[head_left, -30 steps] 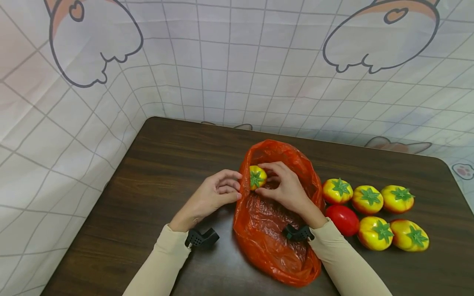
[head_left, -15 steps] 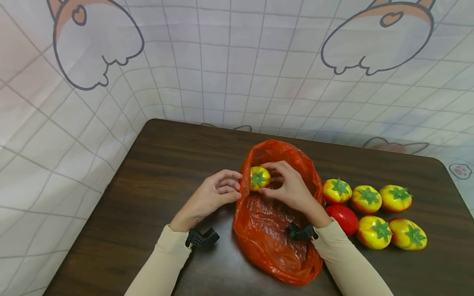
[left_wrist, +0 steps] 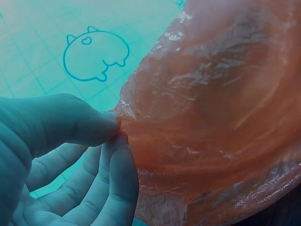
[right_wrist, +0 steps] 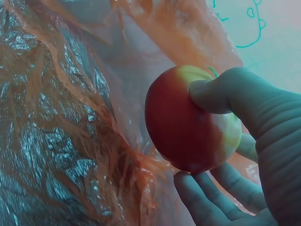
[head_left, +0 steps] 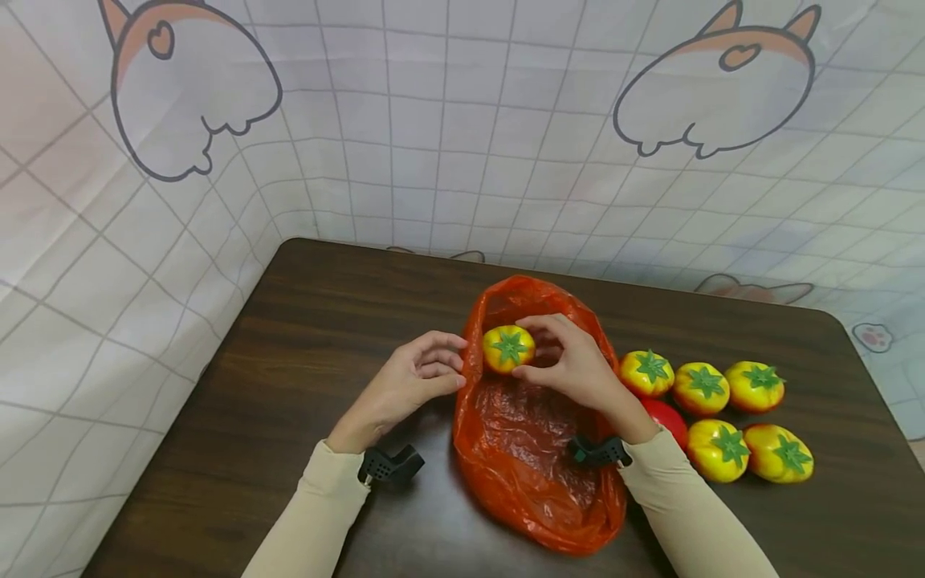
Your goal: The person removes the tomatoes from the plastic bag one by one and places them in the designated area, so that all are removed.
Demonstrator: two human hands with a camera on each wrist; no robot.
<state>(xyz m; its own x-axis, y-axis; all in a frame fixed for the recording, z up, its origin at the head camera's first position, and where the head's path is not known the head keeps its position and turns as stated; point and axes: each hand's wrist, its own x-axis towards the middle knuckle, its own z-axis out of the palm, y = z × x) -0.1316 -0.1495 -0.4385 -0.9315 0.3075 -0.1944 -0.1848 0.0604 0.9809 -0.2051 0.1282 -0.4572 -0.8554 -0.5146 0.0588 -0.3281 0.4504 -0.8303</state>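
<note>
An orange-red plastic bag point(head_left: 535, 433) lies with its mouth wide on the dark table. My left hand point(head_left: 405, 381) pinches the bag's left rim between thumb and fingers, as the left wrist view shows close up, with the bag's thin film point(left_wrist: 188, 117) spreading to the right. My right hand point(head_left: 578, 365) reaches over the bag's mouth and holds a yellow-and-red fruit point(head_left: 509, 349) with a green star-shaped leaf top. In the right wrist view its red underside point(right_wrist: 178, 122) faces the camera, the thumb on one side and fingertips below. Crumpled film lies beside it.
Several similar yellow fruits point(head_left: 701, 388) with green tops stand grouped right of the bag. A red one point(head_left: 665, 421) among them is partly hidden by the right forearm. A white grid-patterned curtain point(head_left: 419, 120) hangs behind and left of the brown table point(head_left: 311, 321).
The held fruit has moved slightly right from the bag's left rim and shows more fully. My left hand keeps its grip on the rim. The head view has shifted a little.
</note>
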